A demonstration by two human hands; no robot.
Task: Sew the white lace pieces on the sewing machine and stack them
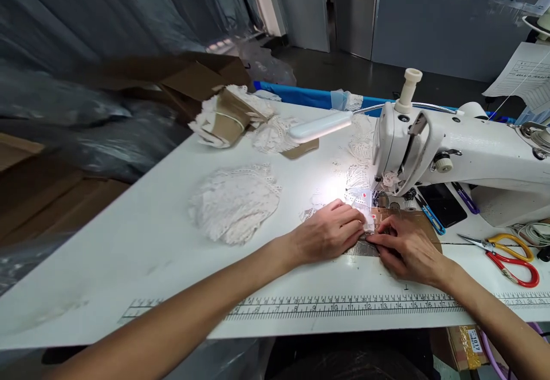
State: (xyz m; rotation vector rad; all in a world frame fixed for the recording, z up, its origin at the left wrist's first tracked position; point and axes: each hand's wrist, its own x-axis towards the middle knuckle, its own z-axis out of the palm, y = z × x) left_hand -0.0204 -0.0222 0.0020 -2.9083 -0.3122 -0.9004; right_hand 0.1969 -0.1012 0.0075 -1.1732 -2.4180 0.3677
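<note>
A piece of white lace fabric (368, 219) lies at the needle area of a white sewing machine (455, 145). My left hand (330, 231) rests over its left side, fingers together and curled down onto the lace. From the right, my right hand (404, 248) pinches the near edge of the same piece between thumb and fingers. The fingertips of both hands almost meet in front of the presser foot (380, 199). More white lace (357, 178) trails behind, under the lamp's bright spot. My left fingers partly hide the fabric.
A lace pile (236, 202) lies left; a tied lace bundle (230, 116) sits farther back. A white lamp (320, 126) reaches over the table. Scissors (501, 254), a blue cutter (431, 215) and a dark phone (440, 203) lie right. A printed ruler (335, 306) runs along the front edge.
</note>
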